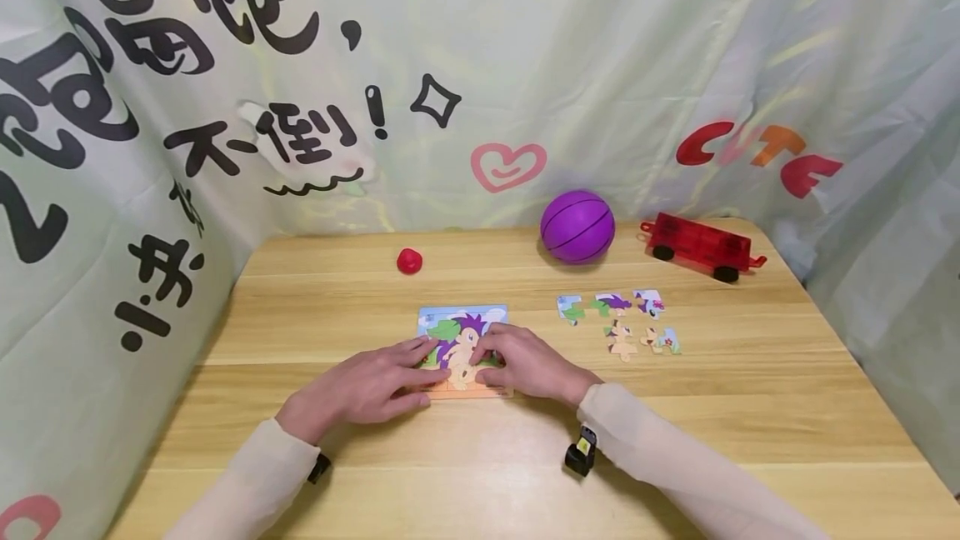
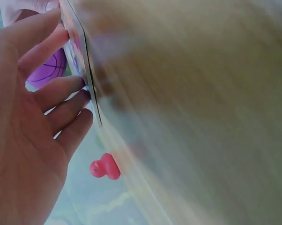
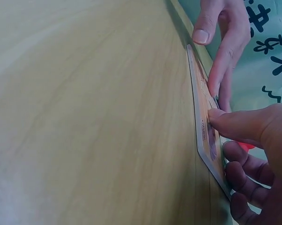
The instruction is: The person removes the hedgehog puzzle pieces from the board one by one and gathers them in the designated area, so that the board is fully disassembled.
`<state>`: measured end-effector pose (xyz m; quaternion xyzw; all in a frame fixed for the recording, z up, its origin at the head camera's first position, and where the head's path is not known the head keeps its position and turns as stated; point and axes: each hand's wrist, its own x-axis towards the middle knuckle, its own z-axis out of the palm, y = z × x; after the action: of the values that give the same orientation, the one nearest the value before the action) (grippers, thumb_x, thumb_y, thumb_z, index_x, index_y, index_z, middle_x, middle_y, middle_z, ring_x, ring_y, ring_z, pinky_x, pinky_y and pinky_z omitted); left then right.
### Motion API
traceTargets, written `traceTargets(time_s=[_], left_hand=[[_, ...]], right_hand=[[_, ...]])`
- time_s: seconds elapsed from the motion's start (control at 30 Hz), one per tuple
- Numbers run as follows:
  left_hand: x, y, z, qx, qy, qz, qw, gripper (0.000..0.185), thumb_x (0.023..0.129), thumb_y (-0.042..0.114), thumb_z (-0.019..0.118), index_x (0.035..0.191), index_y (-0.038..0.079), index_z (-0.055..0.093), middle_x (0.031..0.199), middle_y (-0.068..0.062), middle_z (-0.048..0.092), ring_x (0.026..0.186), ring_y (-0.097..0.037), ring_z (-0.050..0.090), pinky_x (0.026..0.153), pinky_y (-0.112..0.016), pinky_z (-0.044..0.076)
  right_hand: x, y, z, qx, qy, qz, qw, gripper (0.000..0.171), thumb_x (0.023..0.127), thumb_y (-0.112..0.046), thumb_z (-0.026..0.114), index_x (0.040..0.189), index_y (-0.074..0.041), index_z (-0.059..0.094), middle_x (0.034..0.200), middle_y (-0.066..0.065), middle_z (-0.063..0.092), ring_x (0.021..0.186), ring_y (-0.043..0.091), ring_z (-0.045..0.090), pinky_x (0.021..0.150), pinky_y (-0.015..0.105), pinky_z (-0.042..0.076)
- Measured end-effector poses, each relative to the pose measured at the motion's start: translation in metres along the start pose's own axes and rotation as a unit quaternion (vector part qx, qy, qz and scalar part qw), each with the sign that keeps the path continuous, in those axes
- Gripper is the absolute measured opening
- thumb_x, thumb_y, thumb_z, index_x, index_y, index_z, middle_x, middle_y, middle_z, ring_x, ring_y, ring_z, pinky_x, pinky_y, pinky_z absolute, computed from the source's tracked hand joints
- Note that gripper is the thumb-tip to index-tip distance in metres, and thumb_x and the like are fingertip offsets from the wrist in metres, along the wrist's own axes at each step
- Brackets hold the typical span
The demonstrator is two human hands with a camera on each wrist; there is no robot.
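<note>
Here we are at the left hand (image 1: pixel 360 386), its fingers spread wide and reaching onto the jigsaw board (image 1: pixel 442 392). Opposite, the right hand (image 1: pixel 532 365) bends its fingers over the same board, thumb down on its face; we can't tell whether it pinches a piece. Between the hands, we see a purple-haired character. Just beyond the right hand, to its right, lie loose jigsaw pieces (image 1: pixel 622 347); farther out, a purple basketball (image 1: pixel 577 227) and, farther right, a red toy wagon (image 1: pixel 701 244). Beyond the left hand sits a small red toy (image 1: pixel 409 261).

The left hand (image 1: pixel 375 383) has fingers extended, the right hand (image 1: pixel 531 363) bent.
</note>
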<state>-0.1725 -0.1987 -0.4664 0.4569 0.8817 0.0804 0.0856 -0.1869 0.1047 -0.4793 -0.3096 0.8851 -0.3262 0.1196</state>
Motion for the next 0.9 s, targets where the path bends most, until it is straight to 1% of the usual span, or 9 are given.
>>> traceTargets(time_s=[0.17,0.33,0.4,0.57,0.67,0.77,0.83,0.9], left_hand=[[0.000,-0.002,0.001,0.009,0.003,0.002,0.9999,0.046,0.112,0.042,0.060,0.156,0.027,0.063,0.169,-0.015,0.048,0.157,-0.036,0.048,0.120,-0.053,0.050],[0.000,-0.003,0.003,0.018,0.002,0.010,0.9998,0.046,0.113,0.040,0.060,0.157,0.026,0.060,0.171,-0.016,0.046,0.159,-0.036,0.045,0.120,-0.051,0.051],[0.000,-0.003,0.003,0.017,-0.001,0.008,0.9998,0.047,0.113,0.039,0.060,0.158,0.026,0.059,0.172,-0.016,0.044,0.159,-0.035,0.044,0.121,-0.051,0.050],[-0.001,-0.004,0.004,0.014,-0.003,0.009,0.9999,0.047,0.113,0.039,0.061,0.158,0.026,0.059,0.173,-0.016,0.043,0.160,-0.036,0.043,0.123,-0.051,0.048],[-0.003,-0.005,0.005,0.009,-0.006,-0.003,0.9999,0.048,0.112,0.041,0.060,0.158,0.028,0.058,0.175,-0.019,0.038,0.163,-0.039,0.038,0.123,-0.052,0.048],[-0.004,-0.004,0.004,0.004,-0.009,-0.022,0.9997,0.047,0.112,0.043,0.059,0.158,0.031,0.058,0.177,-0.025,0.030,0.164,-0.045,0.031,0.122,-0.053,0.049],[-0.004,-0.003,0.004,0.002,-0.009,-0.030,0.9995,0.047,0.113,0.043,0.059,0.158,0.033,0.058,0.177,-0.029,0.027,0.164,-0.048,0.028,0.120,-0.054,0.050],[-0.005,-0.003,0.004,-0.003,-0.012,-0.037,0.9992,0.047,0.113,0.043,0.058,0.159,0.034,0.058,0.176,-0.031,0.026,0.164,-0.048,0.029,0.120,-0.054,0.050]], right_hand=[[0.002,0.000,0.000,-0.002,-0.004,-0.001,1.000,0.013,0.100,-0.023,0.083,0.112,-0.018,0.081,0.108,-0.004,0.070,0.095,0.014,0.061,0.085,0.030,0.054],[0.003,-0.001,-0.002,0.005,-0.005,-0.003,1.000,0.012,0.099,-0.020,0.083,0.110,-0.016,0.081,0.103,-0.002,0.069,0.091,0.015,0.058,0.081,0.029,0.050],[0.004,0.000,-0.003,0.004,-0.007,-0.004,1.000,0.011,0.099,-0.020,0.084,0.109,-0.017,0.081,0.101,-0.003,0.068,0.090,0.014,0.058,0.080,0.028,0.050],[0.011,-0.003,-0.001,0.009,0.008,0.017,1.000,0.008,0.100,-0.021,0.081,0.107,-0.018,0.081,0.099,-0.007,0.069,0.086,0.010,0.062,0.081,0.028,0.053],[0.019,-0.007,0.003,0.013,0.031,0.028,0.999,0.014,0.101,-0.020,0.079,0.114,-0.015,0.080,0.102,-0.007,0.070,0.089,0.009,0.065,0.083,0.029,0.056],[0.027,-0.011,0.009,0.005,0.049,0.026,0.998,0.023,0.101,-0.020,0.078,0.122,-0.010,0.080,0.106,-0.002,0.071,0.093,0.011,0.064,0.084,0.030,0.056],[0.033,-0.012,0.013,-0.004,0.052,0.022,0.998,0.028,0.101,-0.020,0.078,0.127,-0.008,0.079,0.108,0.000,0.071,0.095,0.012,0.062,0.084,0.031,0.056],[0.037,-0.014,0.015,-0.014,0.051,0.021,0.998,0.032,0.101,-0.021,0.078,0.130,-0.008,0.079,0.110,0.002,0.070,0.095,0.013,0.062,0.085,0.032,0.056]])
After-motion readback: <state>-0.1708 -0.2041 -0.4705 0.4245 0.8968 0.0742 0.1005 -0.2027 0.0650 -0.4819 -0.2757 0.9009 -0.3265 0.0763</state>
